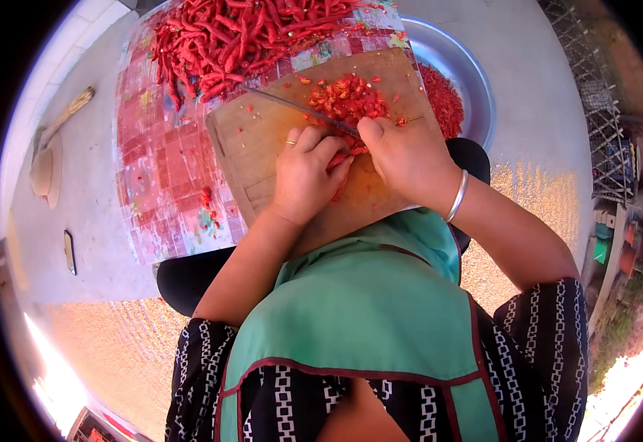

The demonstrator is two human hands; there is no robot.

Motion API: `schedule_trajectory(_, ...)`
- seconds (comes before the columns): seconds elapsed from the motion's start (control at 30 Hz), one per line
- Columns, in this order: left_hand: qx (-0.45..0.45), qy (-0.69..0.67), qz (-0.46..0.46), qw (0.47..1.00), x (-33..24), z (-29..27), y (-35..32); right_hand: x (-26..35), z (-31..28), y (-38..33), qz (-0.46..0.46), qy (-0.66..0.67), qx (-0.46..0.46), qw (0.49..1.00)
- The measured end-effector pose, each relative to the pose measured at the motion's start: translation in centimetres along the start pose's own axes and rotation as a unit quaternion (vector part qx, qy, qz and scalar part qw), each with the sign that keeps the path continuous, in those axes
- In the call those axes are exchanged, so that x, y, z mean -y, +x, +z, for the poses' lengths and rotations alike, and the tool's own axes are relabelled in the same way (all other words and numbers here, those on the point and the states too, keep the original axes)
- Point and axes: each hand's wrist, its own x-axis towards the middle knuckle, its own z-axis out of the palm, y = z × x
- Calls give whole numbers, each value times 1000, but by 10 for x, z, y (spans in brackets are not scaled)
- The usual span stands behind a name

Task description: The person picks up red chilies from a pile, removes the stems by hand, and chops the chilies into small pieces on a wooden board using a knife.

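Observation:
A wooden cutting board (255,147) lies at a slant on the table's near right part. On it, my right hand (410,158) grips a knife (292,104), its handle hidden in the fist and its blade reaching away to the left. Beside the blade my left hand (303,173), with a ring on one finger, has its fingers curled down on red chili peppers (342,177). Chopped red chili (347,99) is heaped just beyond both hands, with small bits scattered over the board.
Whole red chilies (240,37) are piled at the table's far side. A patterned red tablecloth (159,177) covers the table. To the right, a metal basin (476,74) holds chopped chili. A phone-like dark object (69,252) and a long-handled tool (45,166) lie on the left floor.

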Motion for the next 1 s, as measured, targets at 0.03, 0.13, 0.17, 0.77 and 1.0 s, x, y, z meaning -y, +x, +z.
schedule_trajectory(0.03, -3, 5, -2, 1000, 0, 0, 0, 0, -1, -2, 4, 2, -8, 1000)
schedule_trajectory(0.13, -16, 6, -3, 1000, 0, 1, -3, 2, -19, -7, 17, 36, 1, 999)
schedule_trajectory(0.17, -18, 5, -4, 1000, 0, 0, -5, 6, -33, -9, 13, 45, 30, 998)
schedule_trajectory(0.77, -11, 40, -20, 999, -4, -1, -9, 21, -69, -13, 50, 60, 109, 991)
schedule_trajectory(1.0, 3, 39, -4, 999, -5, 1, -6, 9, -12, -6, 56, 35, 102, 993)
